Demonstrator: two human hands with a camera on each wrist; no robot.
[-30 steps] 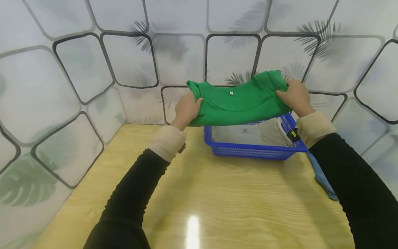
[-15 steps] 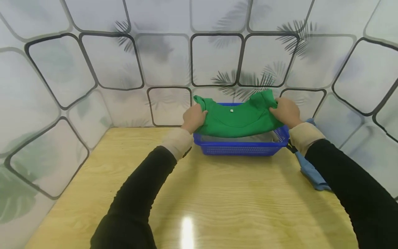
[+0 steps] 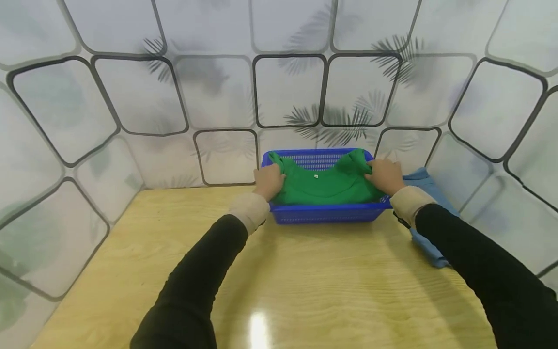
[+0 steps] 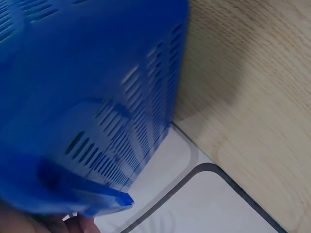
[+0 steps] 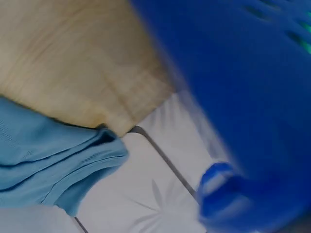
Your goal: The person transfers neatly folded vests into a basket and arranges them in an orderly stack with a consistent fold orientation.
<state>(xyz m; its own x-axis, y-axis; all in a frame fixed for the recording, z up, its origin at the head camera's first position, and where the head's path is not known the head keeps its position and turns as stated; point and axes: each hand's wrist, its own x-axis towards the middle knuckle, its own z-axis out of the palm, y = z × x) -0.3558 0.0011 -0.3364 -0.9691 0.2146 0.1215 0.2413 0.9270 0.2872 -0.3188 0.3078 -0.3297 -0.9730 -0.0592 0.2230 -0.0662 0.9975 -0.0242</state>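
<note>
Shirt (image 3: pixel 322 190): since the earlier frame, it has been sinking from above the basket (image 3: pixel 327 214) and is now lying inside its rim.
Handling: probably behaving light, soft and floppy; shoulder corners are likely serving best as holds, keeping it spread.
Left hand (image 3: pixel 268 181): grip is pinching the left shoulder corner.
Right hand (image 3: pixel 385 175): grip is pinching the opposite corner, the shirt stretching between both.

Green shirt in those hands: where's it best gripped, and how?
The green shirt is probably best pinched at both shoulder corners, coming from either side, as the left hand and right hand do: it spreads wide between them, while the blue basket crowds its near edge.
</note>
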